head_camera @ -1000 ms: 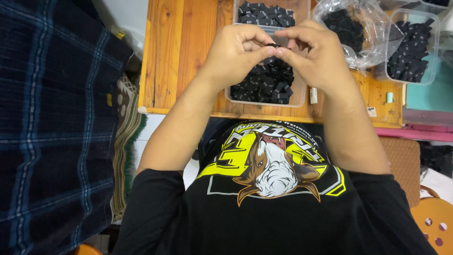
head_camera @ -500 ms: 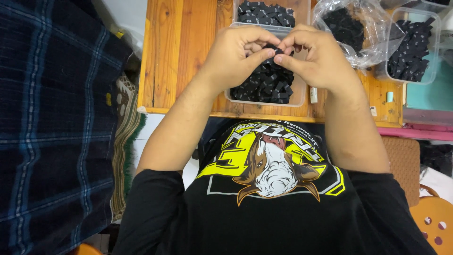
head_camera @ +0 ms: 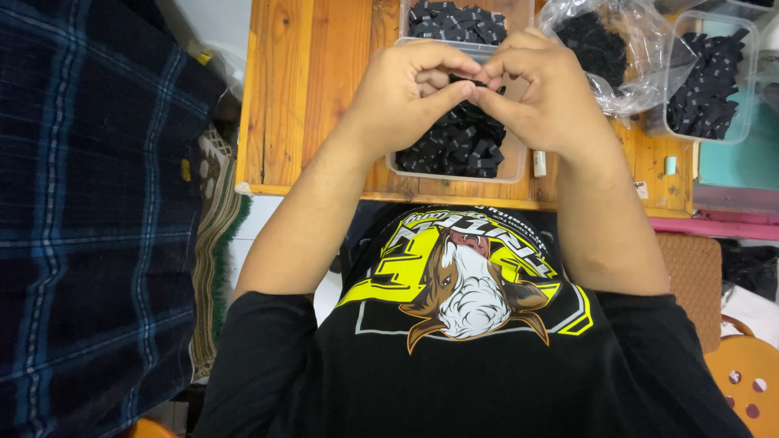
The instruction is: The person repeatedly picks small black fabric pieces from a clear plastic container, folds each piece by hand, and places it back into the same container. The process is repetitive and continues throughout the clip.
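Note:
My left hand [head_camera: 410,97] and my right hand [head_camera: 548,93] meet fingertip to fingertip over a clear plastic box [head_camera: 513,166] filled with several small black pieces [head_camera: 458,142]. Between the thumbs and forefingers both hands pinch one small black piece [head_camera: 479,82]; most of it is hidden by the fingers. The box stands on a wooden table [head_camera: 312,89] near its front edge.
A second clear box of black pieces [head_camera: 454,20] stands behind the first. To the right lie a clear plastic bag [head_camera: 604,49] and another clear box [head_camera: 710,77], both holding black pieces. A dark plaid cloth [head_camera: 97,219] hangs at left; an orange stool [head_camera: 751,381] is at lower right.
The two hands have stayed together over the box, with only small finger movements on the black piece.

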